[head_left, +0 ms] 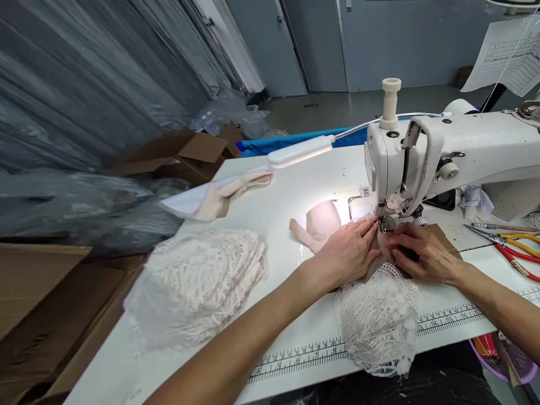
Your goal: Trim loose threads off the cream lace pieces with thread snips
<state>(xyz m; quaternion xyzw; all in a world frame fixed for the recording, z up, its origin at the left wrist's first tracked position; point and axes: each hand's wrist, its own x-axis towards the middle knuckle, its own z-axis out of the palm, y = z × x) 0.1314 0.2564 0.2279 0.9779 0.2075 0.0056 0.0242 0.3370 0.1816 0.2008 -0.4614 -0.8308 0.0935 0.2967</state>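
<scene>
My left hand (348,251) lies flat with fingers outstretched on pale beige fabric (382,248), its fingertips beside the presser foot (385,224) of a white sewing machine (481,147). On the other side of the foot, my right hand (424,254) has its thumb and fingers drawn together at the fabric's edge; the exact grip is partly hidden. A rounded beige piece (323,218) with a strip extends left of my left hand. White lace pieces (377,320) lie just below both hands, toward the table's front edge.
A stack of white lace (206,275) sits on the table's left, with folded beige fabric (223,194) behind it. A lamp (300,152) reaches over the table. Scissors (512,247) lie at right. Cardboard boxes (46,304) stand beside the left edge.
</scene>
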